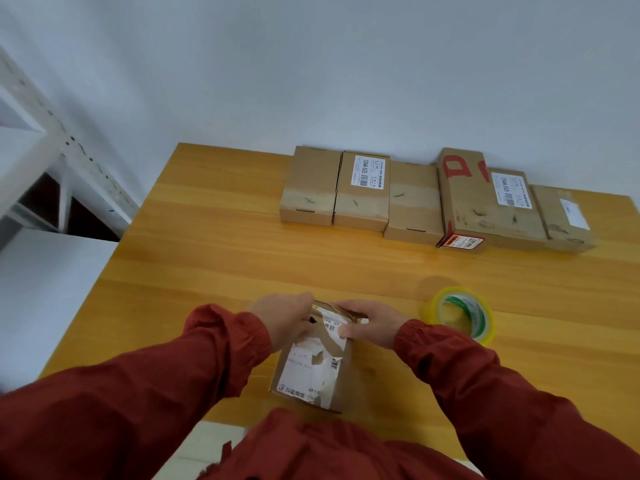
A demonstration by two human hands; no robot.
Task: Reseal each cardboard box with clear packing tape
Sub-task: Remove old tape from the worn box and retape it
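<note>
Item: small cardboard box (313, 365), torn label up, at 6 o'clock on the table (214, 244). I read my left hand (284, 318) and right hand (367, 323) as clasping its far end, fingers curled over the flaps, probably to press them closed. Tape roll (459, 315) at 3 o'clock, within reach. Six boxes (414, 202) at 1 o'clock, out of the way.

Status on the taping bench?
Both hands, left and right, gripping torn-label box top. Tape roll idle beside the right hand. Nothing blocking.
</note>
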